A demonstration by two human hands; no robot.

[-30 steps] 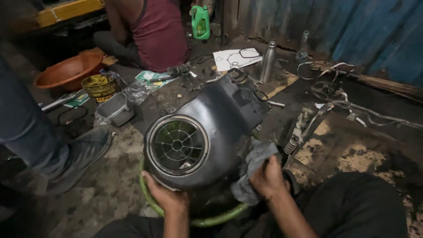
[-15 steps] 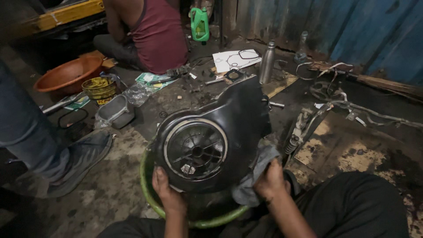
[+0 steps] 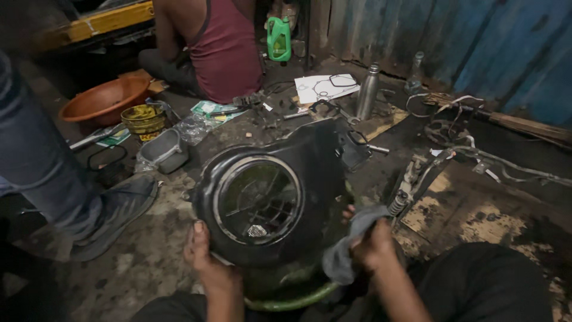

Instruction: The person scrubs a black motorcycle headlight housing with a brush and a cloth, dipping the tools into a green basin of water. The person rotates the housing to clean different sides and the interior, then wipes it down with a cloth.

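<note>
A black plastic engine cover [image 3: 310, 161] with a round grille and a pale ring stands tilted over a green basin [image 3: 292, 301] in front of me. My left hand [image 3: 202, 256] grips the cover's lower left edge, thumb on its face. My right hand [image 3: 372, 244] holds a grey rag [image 3: 345, 250] against the cover's right side.
A person in a red vest [image 3: 223, 50] sits at the back. A leg in jeans with a grey shoe [image 3: 113, 214] stands at left. An orange bowl [image 3: 101, 98], yellow tin [image 3: 143, 119], grey tray [image 3: 164, 152], green jug [image 3: 278, 37], steel bottle [image 3: 367, 92] and wiring [image 3: 476, 152] lie about on the dirty floor.
The cover has turned and shifted right, so its round grille faces me more squarely. My right hand with the rag has moved slightly along its right side.
</note>
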